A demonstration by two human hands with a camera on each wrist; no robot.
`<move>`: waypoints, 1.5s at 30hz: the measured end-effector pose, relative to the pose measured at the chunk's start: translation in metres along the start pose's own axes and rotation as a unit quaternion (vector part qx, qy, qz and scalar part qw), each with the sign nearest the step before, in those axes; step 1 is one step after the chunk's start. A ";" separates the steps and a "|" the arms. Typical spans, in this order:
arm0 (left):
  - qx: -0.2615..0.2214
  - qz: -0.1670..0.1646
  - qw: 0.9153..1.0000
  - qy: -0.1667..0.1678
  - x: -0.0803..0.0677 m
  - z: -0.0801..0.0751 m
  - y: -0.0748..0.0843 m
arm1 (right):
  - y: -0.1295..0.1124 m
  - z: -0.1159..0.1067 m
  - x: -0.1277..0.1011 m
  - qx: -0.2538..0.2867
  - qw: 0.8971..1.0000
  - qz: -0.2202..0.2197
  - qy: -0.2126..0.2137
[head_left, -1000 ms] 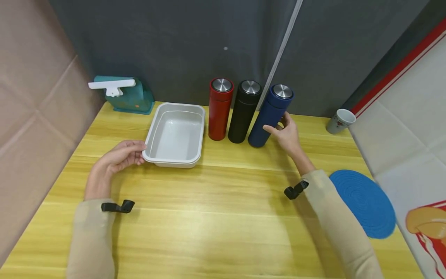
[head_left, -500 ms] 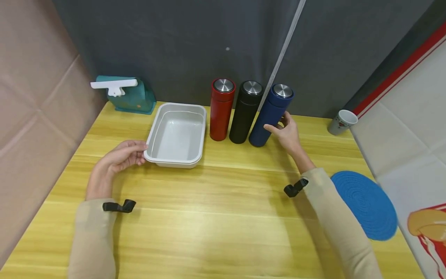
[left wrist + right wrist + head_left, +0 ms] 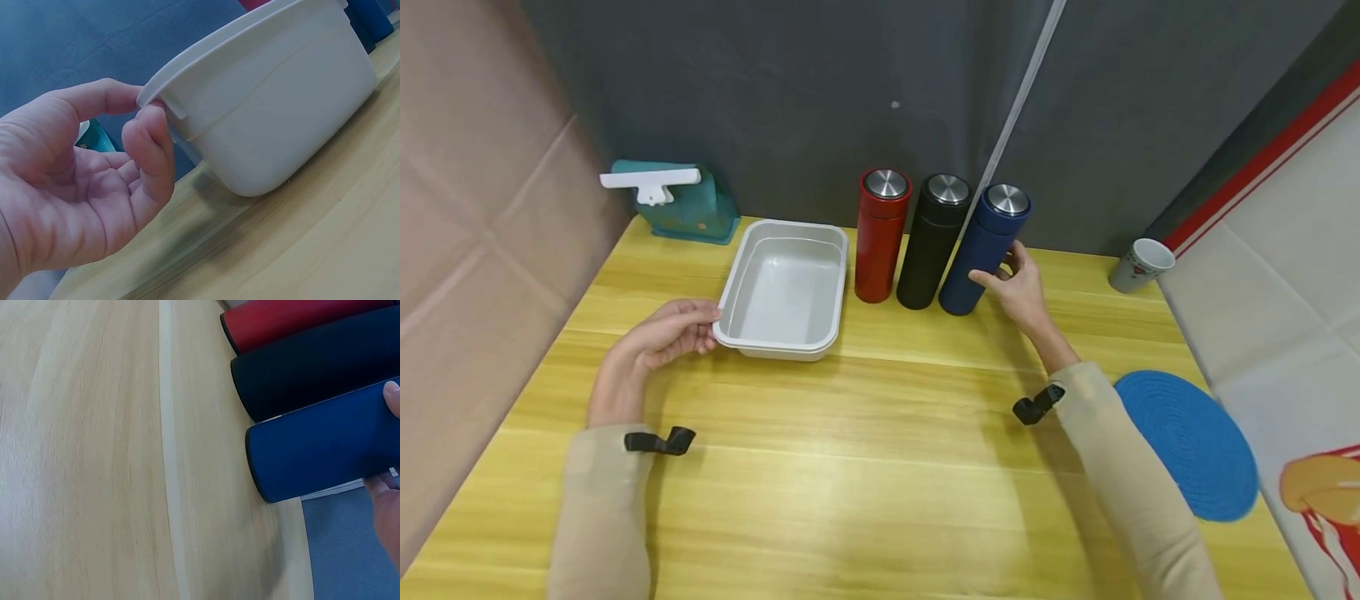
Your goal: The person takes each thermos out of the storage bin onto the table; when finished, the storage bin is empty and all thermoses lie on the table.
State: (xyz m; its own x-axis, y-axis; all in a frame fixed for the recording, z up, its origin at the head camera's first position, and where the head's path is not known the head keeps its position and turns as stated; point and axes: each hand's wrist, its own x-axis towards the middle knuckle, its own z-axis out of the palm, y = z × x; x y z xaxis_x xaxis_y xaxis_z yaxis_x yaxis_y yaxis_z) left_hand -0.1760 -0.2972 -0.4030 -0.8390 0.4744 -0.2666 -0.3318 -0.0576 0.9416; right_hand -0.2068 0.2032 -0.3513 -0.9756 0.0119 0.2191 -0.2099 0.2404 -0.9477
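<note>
Pinching the white tray's [image 3: 269, 94] rim, left hand [image 3: 81, 187] shows only wrist-close; right hand [image 3: 1018, 292] grips blue flask [image 3: 981, 250].

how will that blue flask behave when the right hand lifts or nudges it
The blue flask is tall and narrow on a small base, so a push near the top would probably tip it; the black flask close beside it might get knocked. Its body looks smooth and matte, so the right hand, with fingers wrapped around it, should hold it without much slip. On its side, it would likely roll.
</note>
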 end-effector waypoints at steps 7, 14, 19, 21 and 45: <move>-0.005 0.000 1.000 -0.004 0.004 0.001 -0.001 | 0.003 -0.002 -0.002 0.001 1.000 0.000 0.000; -0.010 -0.003 1.000 -0.008 0.006 0.001 0.000 | 0.005 -0.004 -0.003 0.007 1.000 -0.006 -0.004; -0.019 0.004 1.000 -0.020 0.010 -0.002 0.001 | 0.003 -0.006 -0.004 0.001 1.000 0.000 -0.001; -0.020 0.006 0.999 -0.027 0.012 -0.003 0.001 | 0.002 -0.007 -0.004 -0.002 1.000 0.002 0.001; 0.021 -0.007 0.993 0.117 -0.029 -0.014 0.012 | 0.005 -0.014 -0.052 0.011 0.999 -0.046 -0.020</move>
State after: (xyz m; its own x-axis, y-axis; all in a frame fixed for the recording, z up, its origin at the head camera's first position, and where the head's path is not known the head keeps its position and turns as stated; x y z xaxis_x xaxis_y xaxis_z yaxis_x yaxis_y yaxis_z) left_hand -0.1610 -0.3238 -0.3867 -0.9130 0.2584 -0.3156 -0.3300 -0.0133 0.9439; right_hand -0.1564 0.2172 -0.3641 -0.9540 -0.0479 0.2959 -0.2991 0.2182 -0.9290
